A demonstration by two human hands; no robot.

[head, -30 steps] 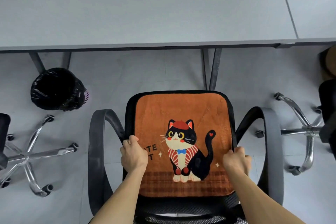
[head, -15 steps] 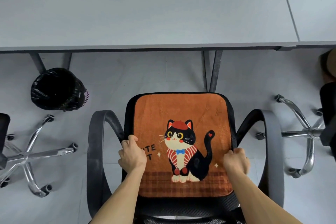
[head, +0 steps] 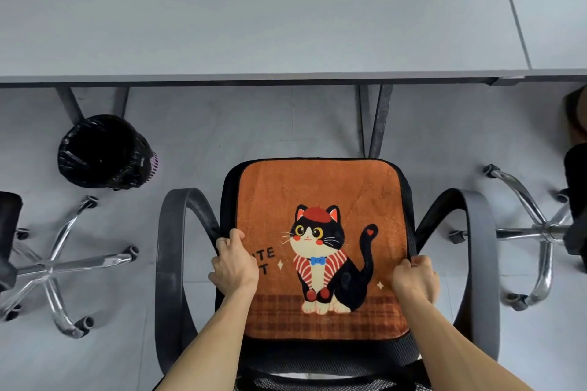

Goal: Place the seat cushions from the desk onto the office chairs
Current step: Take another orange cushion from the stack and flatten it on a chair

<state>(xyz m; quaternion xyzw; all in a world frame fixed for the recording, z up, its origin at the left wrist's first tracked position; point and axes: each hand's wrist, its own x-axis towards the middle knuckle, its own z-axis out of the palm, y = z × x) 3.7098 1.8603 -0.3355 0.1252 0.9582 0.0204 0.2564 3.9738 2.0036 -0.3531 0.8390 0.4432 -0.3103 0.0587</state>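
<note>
A plush, short-piled orange cloth seat cushion (head: 320, 197) lies on the black mesh fabric of an office chair (head: 317, 357), whose armrests (head: 167, 263) are matt dark plastic. Neighbouring chair bases (head: 95, 262) gleam in polished chrome metal. The bin liner (head: 101, 152) is glossy, crinkled black plastic, and the table (head: 254, 9) is smooth, matt grey.

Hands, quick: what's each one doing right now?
Left hand: grips the left edge of the orange cat cushion.
Right hand: grips the cushion's right edge.
</note>
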